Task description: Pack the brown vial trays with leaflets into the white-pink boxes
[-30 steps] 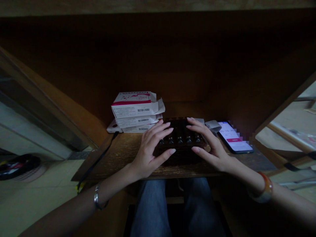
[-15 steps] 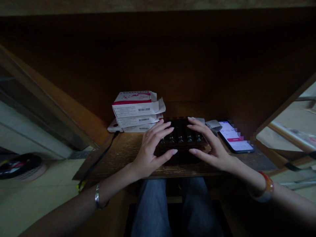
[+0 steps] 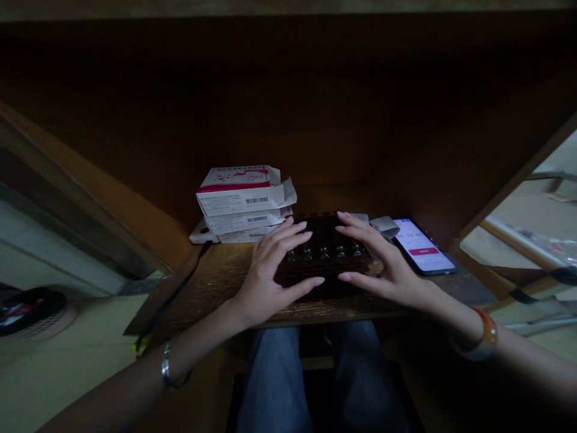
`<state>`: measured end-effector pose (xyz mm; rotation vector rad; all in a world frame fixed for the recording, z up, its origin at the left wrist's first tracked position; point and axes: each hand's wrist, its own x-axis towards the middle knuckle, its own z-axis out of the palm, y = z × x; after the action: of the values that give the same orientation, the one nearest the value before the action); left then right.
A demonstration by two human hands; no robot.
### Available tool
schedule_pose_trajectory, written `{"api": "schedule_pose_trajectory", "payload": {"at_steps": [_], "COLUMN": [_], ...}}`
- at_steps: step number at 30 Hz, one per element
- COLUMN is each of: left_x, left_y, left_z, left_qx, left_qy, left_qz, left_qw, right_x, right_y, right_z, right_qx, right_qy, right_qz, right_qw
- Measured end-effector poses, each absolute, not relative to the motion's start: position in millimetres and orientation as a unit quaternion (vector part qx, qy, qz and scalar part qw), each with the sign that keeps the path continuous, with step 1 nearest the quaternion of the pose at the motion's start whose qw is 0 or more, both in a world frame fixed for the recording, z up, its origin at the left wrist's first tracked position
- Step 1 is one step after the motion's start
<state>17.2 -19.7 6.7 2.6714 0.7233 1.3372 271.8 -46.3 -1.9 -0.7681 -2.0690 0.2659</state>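
A stack of dark brown plastic trays (image 3: 321,264) sits on the wooden shelf, its top tray holding a row of small glassy pieces with shiny ends (image 3: 324,252); their exact kind is too dark to tell. My left hand (image 3: 274,264) clasps the stack's left end, thumb along the front and fingers over the top. At the right end, my right hand (image 3: 383,258) grips it the same way, thumb at the front edge. Both hands hide the ends of the trays.
Several white and pink cartons (image 3: 238,198) with open flaps are piled at the back left, by a white power strip (image 3: 201,233) with a black cord (image 3: 174,300). A lit phone (image 3: 424,248) lies right, beside a crumpled grey piece (image 3: 384,226). Cabinet walls enclose both sides.
The view has shifted slightly, so everything sits a little further left. Both hands keep the same position around the trays.
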Motion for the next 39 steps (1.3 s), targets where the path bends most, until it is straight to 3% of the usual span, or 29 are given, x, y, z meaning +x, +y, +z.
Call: {"api": "schedule_pose_trajectory", "payload": {"at_steps": [7, 12, 20, 25, 31, 39], "left_x": [14.0, 14.5, 20.3, 24.1, 22.3, 22.4], "left_y": [-11.1, 2.3, 12.3, 12.8, 16.0, 21.6], "left_z": [28.5, 40.4, 59.2, 69.7, 63.8, 55.3], "left_qx": [0.869, 0.870, 0.833, 0.819, 0.806, 0.787], "left_qy": [0.278, 0.302, 0.313, 0.313, 0.331, 0.332], "left_qz": [0.400, 0.320, 0.312, 0.361, 0.298, 0.293], "left_qw": [0.088, 0.223, 0.332, 0.317, 0.389, 0.429], "right_x": [281.7, 284.2, 281.5, 277.1, 274.4, 269.4], "right_y": [-40.3, -35.8, -27.2, -24.7, -27.6, -27.5], "right_z": [11.1, 22.5, 34.6, 44.0, 53.4, 54.4], "right_qx": [-0.305, -0.308, -0.374, -0.397, -0.422, -0.455], "right_qy": [-0.857, -0.863, -0.828, -0.823, -0.810, -0.732], "right_qz": [0.071, 0.013, -0.107, 0.008, 0.125, 0.235], "right_qw": [0.410, 0.399, 0.404, 0.407, 0.388, 0.448]}}
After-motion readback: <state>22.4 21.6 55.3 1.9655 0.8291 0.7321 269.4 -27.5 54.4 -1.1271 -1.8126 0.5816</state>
